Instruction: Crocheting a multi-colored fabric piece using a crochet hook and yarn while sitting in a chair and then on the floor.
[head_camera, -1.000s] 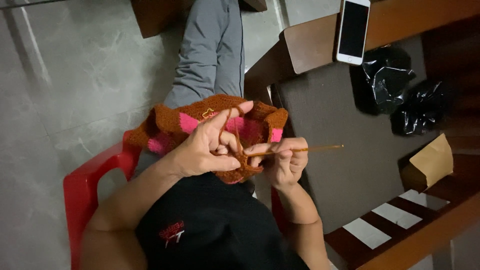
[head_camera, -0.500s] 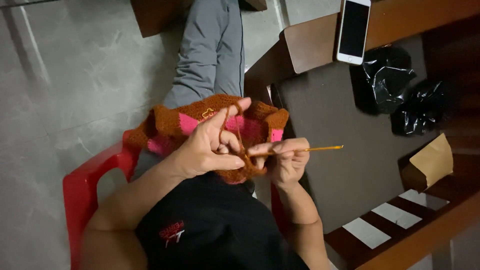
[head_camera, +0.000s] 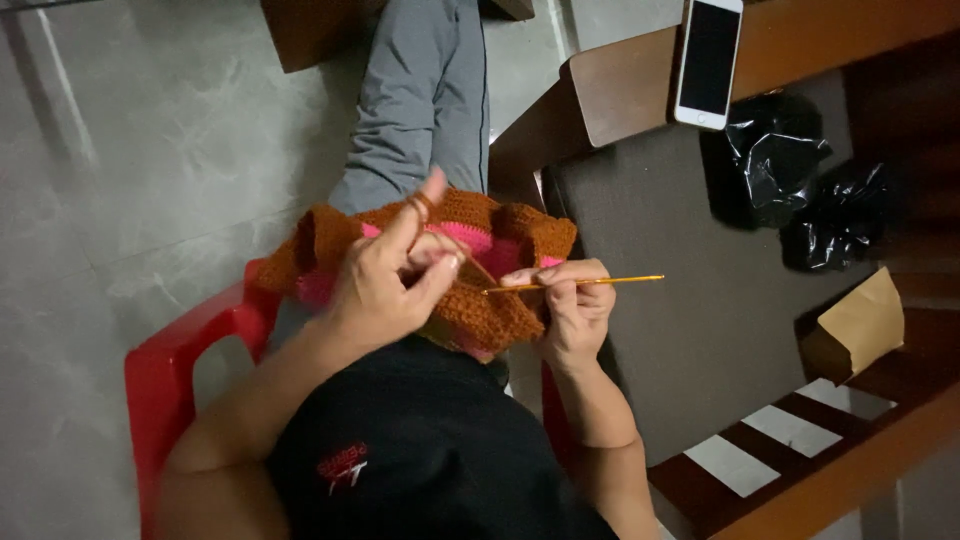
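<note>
The person sits on a red chair (head_camera: 165, 375) with a brown and pink crochet piece (head_camera: 480, 300) in the lap, held up between both hands. The left hand (head_camera: 385, 285) grips the near side of the piece, its index finger raised with brown yarn (head_camera: 422, 205) looped round it. The right hand (head_camera: 570, 305) is closed on a gold hook (head_camera: 590, 283), pinched between thumb and fingers, the shaft level and pointing left into the work.

The hook's tip sits at the brown top edge of the piece, though the exact stitch it enters is probably too small to make out. To work this stitch well, the raised finger should keep the yarn taut and even, the left thumb and middle finger should pin the fabric just beside the tip, and the hook should turn in the wrist, not swing from the arm, so the loop slides off cleanly without splitting the strand.

On the right a dark padded seat (head_camera: 660, 300) fills the space beside the right elbow. A white phone (head_camera: 708, 62) lies on its wooden arm, near the far edge. Two black plastic bags (head_camera: 800, 180) and a brown paper packet (head_camera: 860, 325) lie along the seat's right side, well apart from the hands. Nothing crowds the hook's travel; only the seat edge lies close to the right forearm.
</note>
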